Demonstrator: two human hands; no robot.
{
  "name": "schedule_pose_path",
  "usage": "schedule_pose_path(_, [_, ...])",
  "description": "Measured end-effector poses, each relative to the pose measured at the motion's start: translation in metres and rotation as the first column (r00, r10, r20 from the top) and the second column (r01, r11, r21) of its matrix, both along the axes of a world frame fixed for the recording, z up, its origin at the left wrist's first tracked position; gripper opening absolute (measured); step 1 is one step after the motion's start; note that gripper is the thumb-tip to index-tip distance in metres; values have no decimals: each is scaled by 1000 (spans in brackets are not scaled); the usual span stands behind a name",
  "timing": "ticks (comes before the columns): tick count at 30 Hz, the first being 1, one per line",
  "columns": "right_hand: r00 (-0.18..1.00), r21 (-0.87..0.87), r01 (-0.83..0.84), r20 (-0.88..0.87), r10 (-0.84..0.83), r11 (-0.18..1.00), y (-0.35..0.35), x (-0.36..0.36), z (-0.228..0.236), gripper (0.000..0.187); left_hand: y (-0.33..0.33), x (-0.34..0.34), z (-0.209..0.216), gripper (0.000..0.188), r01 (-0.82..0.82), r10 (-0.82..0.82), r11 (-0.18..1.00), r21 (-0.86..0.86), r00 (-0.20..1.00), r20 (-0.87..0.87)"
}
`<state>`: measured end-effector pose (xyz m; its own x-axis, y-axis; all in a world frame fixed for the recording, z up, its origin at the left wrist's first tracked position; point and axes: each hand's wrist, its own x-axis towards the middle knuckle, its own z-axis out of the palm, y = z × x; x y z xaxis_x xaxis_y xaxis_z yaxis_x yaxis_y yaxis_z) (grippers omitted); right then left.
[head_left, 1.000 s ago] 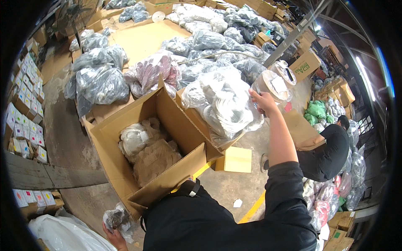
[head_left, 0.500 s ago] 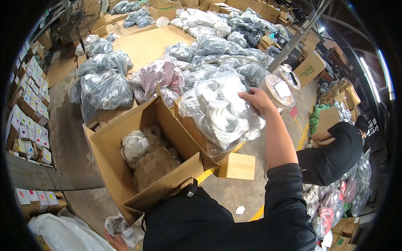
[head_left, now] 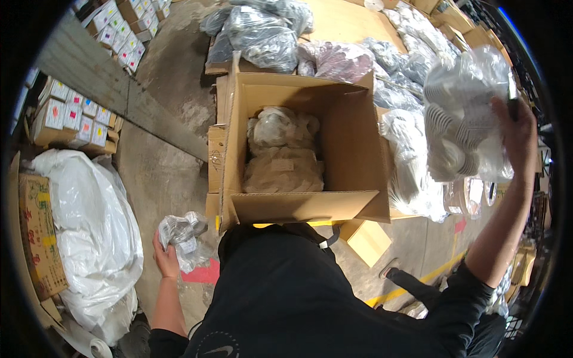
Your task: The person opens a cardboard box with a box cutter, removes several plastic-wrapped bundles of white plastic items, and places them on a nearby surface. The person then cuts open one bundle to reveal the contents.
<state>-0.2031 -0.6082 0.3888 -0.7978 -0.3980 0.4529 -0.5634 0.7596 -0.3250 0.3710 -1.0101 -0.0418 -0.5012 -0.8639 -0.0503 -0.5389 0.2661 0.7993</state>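
Low on the left, my left hand (head_left: 166, 256) is closed on a small clear plastic bag (head_left: 190, 241) with greyish contents I cannot make out. My right hand (head_left: 518, 128), raised at the far right, grips the edge of a larger clear plastic bag (head_left: 465, 128) packed with nested white curved pieces. Beneath and beside that bag lies another clear bag of white pieces (head_left: 409, 173). In front of my body stands an open cardboard box (head_left: 352, 137). Inside it are a whitish plastic bag (head_left: 277, 126) and a brownish one (head_left: 283, 170).
Bagged goods (head_left: 262, 36) are heaped beyond the box. White wrapped plastic (head_left: 98, 227) and labelled boxes (head_left: 74, 122) stand left, near a grey beam (head_left: 119, 89). A small closed carton (head_left: 367, 241) sits on the floor; another person's leg (head_left: 415, 289) shows at lower right.
My right hand has lifted the bag of white pieces and moved it right, away from the box. The view has swung left. My left hand, still holding the small bag, shows more fully.
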Motion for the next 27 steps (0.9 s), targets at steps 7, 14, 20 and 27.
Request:
schedule_pose_path(7, [912,-2,-262,327,248,965,-92,25,-37,29,12,21,2,63,-66,68,997,-42,996,65])
schedule_pose_path(14, [695,134,-673,451,560,727,-174,47,-182,23,25,43,3,63,-155,153,988,9,981,118])
schedule_pose_path(20, [756,618,-655,516,403,435,-231,27,-264,23,40,63,-4,62,-200,196,980,15,970,144])
schedule_pose_path(27, [884,400,-454,317,345,796,-179,-16,-233,29,22,60,-26,60,-112,102,992,51,982,156])
